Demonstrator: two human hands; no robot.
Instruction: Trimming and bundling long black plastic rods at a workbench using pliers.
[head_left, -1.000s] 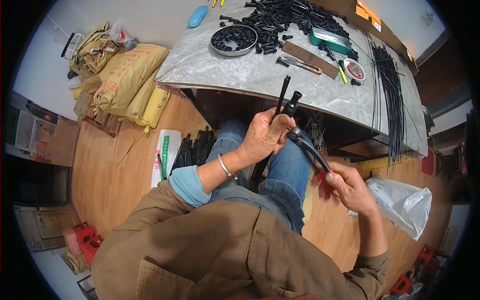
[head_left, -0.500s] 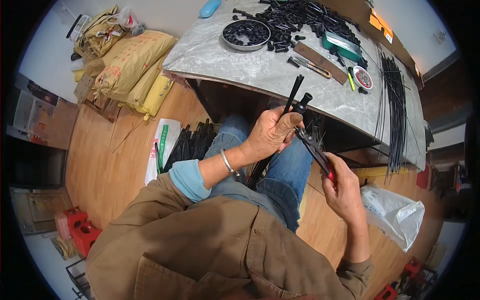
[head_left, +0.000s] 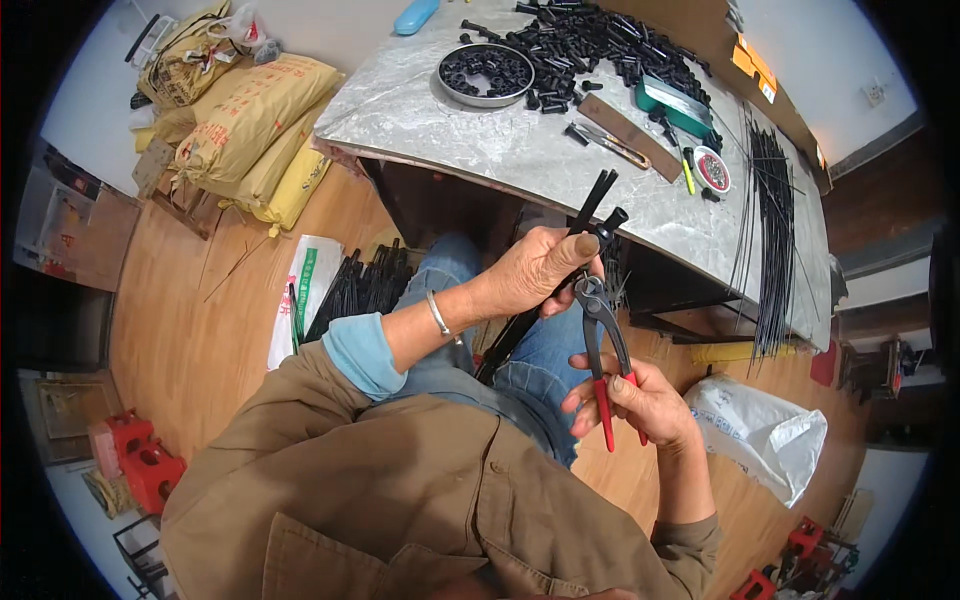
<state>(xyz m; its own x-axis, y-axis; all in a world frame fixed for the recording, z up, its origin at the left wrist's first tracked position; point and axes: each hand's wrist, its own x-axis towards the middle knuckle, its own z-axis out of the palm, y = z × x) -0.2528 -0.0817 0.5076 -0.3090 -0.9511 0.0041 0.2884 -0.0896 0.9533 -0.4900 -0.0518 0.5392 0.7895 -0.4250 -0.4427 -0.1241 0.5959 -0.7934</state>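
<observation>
My left hand (head_left: 545,268) is closed around slim black rods (head_left: 597,197). Under its thumb it also grips a short black bolt-shaped piece with a flared end (head_left: 612,223). The rods' lower part runs down between my knees. In my right hand (head_left: 645,398) are pincers (head_left: 605,335) with red handles, which stand spread apart. Their rounded head is just below my left thumb, close against the black piece. Whether the jaws bite on anything is too small to tell.
Ahead stands a grey marbled table (head_left: 490,143) with a heap of black bolt-shaped pieces (head_left: 610,40), a round metal dish (head_left: 440,80), a green box (head_left: 672,108) and long black wires (head_left: 770,230). Black rods (head_left: 355,295) lie by my left leg; a white sack (head_left: 755,425) lies right.
The pincers have swung more upright and their handles have spread apart. My right hand has shifted left and lower, its fingers loosened on the handles. My left hand keeps its hold.
</observation>
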